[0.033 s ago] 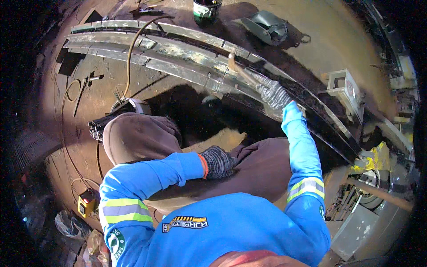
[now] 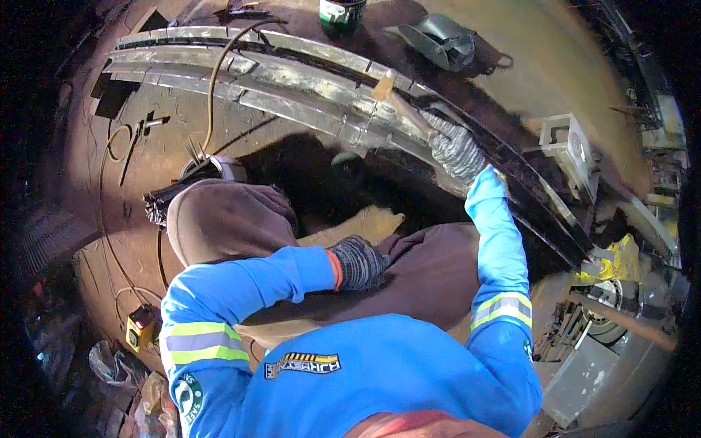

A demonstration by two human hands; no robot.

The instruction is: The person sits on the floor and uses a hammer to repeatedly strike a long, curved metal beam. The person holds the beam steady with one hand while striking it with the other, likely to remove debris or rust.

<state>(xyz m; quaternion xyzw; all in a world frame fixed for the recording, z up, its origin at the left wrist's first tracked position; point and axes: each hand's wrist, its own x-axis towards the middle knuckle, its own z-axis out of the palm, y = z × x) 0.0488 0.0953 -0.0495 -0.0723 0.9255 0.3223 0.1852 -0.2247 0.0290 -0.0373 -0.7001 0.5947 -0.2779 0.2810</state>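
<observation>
My right hand point(image 2: 454, 150), in a grey knitted glove, is closed around the handle of a hammer point(image 2: 385, 86). Its tan head is over the long curved metal beam point(image 2: 292, 79), which runs from the far left to the near right. I cannot tell whether the head touches the metal. Dark slots and pale smears mark the beam's ridges. My left hand point(image 2: 358, 263), in a dark grey glove with an orange cuff, rests on my lap with its fingers curled. Nothing shows sticking out of it.
A brown hose point(image 2: 213, 95) crosses the beam. A dark welding mask point(image 2: 438, 42) and a paint bucket point(image 2: 342, 16) stand beyond it. By my left knee is a tub of rods point(image 2: 223, 168). A white metal frame point(image 2: 566, 150) and a yellow bag point(image 2: 619, 259) are on the right.
The hammer's head has moved up and slightly right from the beam, and my right wrist has tilted. My left hand stays on my lap.
</observation>
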